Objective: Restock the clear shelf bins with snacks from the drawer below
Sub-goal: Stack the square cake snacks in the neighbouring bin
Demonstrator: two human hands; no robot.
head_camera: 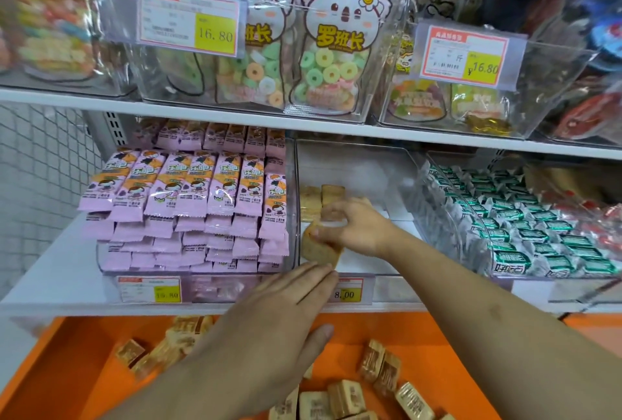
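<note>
A clear middle bin (356, 164) on the lower shelf holds a few tan wrapped snack squares (311, 199) at its back. My right hand (353, 224) reaches into this bin and grips a tan snack packet (318, 248) near the bin's front. My left hand (279, 312) hovers flat with straight fingers just below the bin's front edge, its fingertips near the price label (348, 293). Below, the orange drawer (87, 352) stands pulled out, with several tan snack packets (346, 397) scattered on its floor.
A bin stacked full of pink snack packets (188, 204) stands left of the middle bin. A bin of green-and-silver candies (525, 228) stands right. The upper shelf (235, 116) carries clear bins of gummy-ring bags (323, 59). White wire mesh (37, 170) is at far left.
</note>
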